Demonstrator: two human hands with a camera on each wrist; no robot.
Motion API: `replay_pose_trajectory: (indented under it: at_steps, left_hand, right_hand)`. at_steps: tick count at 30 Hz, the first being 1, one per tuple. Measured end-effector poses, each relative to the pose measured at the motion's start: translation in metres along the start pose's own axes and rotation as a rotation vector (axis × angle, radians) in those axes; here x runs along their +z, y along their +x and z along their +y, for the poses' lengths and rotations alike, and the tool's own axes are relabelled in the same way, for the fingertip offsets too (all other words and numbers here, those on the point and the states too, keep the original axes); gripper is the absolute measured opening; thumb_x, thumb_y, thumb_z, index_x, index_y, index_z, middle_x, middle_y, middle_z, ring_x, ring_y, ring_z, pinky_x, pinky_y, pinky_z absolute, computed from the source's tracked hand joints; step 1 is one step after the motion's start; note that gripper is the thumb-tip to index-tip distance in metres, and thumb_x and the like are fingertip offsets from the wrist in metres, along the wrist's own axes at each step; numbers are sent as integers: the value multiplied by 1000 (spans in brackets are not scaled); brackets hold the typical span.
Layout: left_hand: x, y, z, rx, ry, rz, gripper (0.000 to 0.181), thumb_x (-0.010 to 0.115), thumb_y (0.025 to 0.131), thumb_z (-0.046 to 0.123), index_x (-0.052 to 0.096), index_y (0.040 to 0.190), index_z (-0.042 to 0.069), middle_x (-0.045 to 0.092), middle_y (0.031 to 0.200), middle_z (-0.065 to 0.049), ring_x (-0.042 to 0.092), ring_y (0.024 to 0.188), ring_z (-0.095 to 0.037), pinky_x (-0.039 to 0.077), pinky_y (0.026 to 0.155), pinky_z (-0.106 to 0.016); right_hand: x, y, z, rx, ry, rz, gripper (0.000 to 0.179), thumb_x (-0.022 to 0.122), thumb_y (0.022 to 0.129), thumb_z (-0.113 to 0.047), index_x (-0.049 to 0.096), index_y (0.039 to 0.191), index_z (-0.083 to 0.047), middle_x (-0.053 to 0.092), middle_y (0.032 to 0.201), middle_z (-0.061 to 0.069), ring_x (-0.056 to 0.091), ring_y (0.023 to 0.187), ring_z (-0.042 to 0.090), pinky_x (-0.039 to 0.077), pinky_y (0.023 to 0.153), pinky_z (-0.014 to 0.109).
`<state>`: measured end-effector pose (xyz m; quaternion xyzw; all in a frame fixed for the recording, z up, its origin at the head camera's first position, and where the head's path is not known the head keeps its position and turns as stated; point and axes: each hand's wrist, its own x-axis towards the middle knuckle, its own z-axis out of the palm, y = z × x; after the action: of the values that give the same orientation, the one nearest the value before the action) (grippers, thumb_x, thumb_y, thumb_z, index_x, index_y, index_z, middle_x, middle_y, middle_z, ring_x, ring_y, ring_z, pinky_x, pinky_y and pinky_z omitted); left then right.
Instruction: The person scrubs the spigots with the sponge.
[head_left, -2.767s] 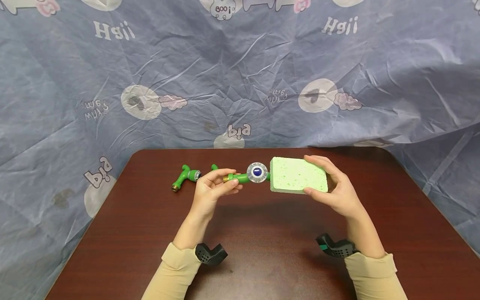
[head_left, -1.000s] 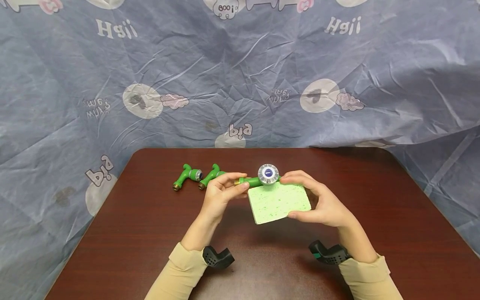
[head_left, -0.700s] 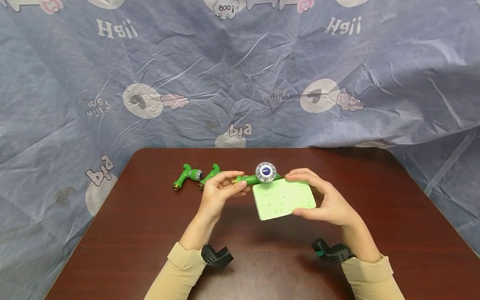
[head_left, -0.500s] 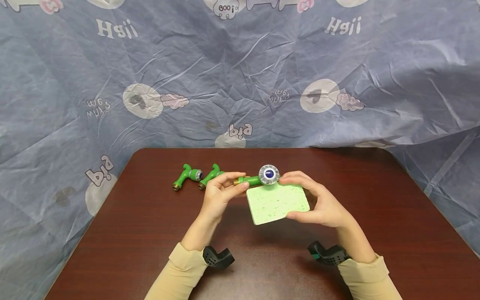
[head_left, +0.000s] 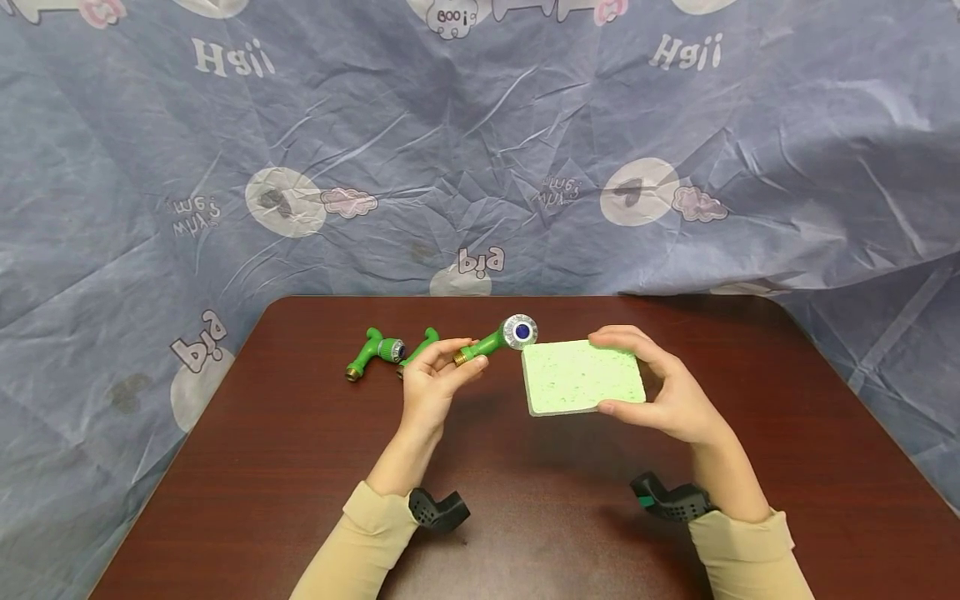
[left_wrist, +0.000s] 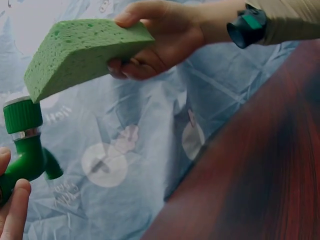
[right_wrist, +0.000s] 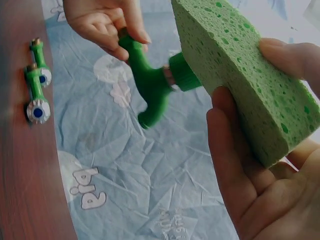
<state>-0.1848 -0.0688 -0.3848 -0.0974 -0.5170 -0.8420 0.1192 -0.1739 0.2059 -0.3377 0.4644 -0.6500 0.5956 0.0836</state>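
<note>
In the head view my left hand pinches a green faucet by its brass threaded end, above the table. The faucet's round clear knob with a blue centre faces me. My right hand grips a light green speckled sponge by its right end, thumb below and fingers on top. The sponge's upper left corner lies close by the faucet's knob. In the left wrist view the sponge overlaps the top of the ribbed green knob. The right wrist view shows the faucet's spout hanging down, away from the sponge.
Two more green faucets lie on the brown table: one faucet at the back left, the other faucet partly hidden behind my left hand. A wrinkled blue-grey printed cloth hangs behind the table.
Half a second ago the sponge lay against the faucet just under its knob; it has since moved up and right. The faucet has shifted left and tilted, knob end up.
</note>
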Motion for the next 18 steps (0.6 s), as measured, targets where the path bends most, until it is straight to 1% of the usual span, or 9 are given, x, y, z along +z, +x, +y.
replay_pose_trajectory:
  at_steps: [4, 5, 8, 12, 18]
  left_hand:
    - [-4, 4, -8, 12, 38, 75, 36, 74, 67, -15, 63, 102, -13, 68, 95, -10, 66, 80, -20, 57, 70, -29]
    - [-5, 5, -10, 13, 48, 86, 37, 75, 66, -15, 63, 102, -14, 68, 96, -10, 66, 80, -20, 57, 69, -27]
    - [-8, 6, -17, 14, 79, 103, 38, 76, 66, -15, 63, 102, -14, 67, 96, -11, 65, 80, -22, 57, 69, -26]
    - [-12, 7, -25, 8, 109, 119, 40, 76, 66, -15, 63, 103, -14, 67, 96, -10, 65, 80, -22, 57, 69, -26]
    - [-18, 9, -37, 7, 143, 142, 42, 77, 64, -15, 63, 104, -15, 66, 93, -9, 65, 77, -14, 56, 68, -24]
  right_hand:
    - [-5, -1, 1, 45, 38, 90, 68, 64, 61, 32, 44, 125, 17, 42, 127, 21, 52, 99, 22, 51, 72, 22]
    - [-6, -2, 2, 60, 48, 115, 68, 63, 62, 32, 44, 125, 16, 43, 128, 20, 52, 99, 21, 51, 72, 22]
    - [-9, -4, 6, 105, 67, 173, 66, 65, 65, 29, 43, 126, 16, 43, 129, 17, 54, 99, 19, 53, 73, 21]
    - [-11, -5, 11, 163, 74, 193, 66, 67, 67, 26, 43, 127, 15, 43, 129, 16, 55, 98, 18, 54, 73, 22]
    - [-12, -7, 16, 219, 75, 191, 66, 67, 69, 24, 43, 129, 11, 43, 129, 14, 58, 94, 16, 55, 71, 22]
